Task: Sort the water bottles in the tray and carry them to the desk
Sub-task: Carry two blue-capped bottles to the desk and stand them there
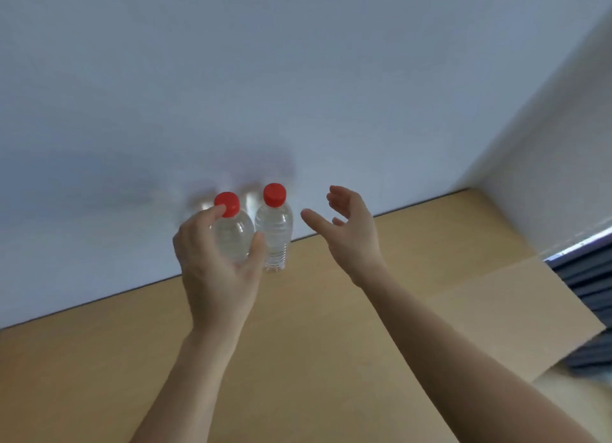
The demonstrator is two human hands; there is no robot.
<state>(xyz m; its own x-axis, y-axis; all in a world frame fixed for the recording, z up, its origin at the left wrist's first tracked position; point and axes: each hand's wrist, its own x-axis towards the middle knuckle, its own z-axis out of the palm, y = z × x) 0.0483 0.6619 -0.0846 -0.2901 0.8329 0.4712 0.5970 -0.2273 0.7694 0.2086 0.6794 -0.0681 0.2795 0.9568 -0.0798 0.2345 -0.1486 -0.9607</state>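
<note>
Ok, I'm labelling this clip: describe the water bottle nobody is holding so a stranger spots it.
Look where the wooden desk meets the white wall. Two red-capped clear bottles are there. It is the right bottle, standing free; the left hand grips the left bottle.

We see two clear, red-capped water bottles (both look full). The standing bottle [274, 234] is upright at the far edge of the wooden desk [298, 343]. The held bottle [231, 235], also upright, is just beside it, gripped in our left hand [215, 270].

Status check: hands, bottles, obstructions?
Left hand grips left bottle. Right hand open, apart from right bottle standing on desk. Nothing between them.
</note>
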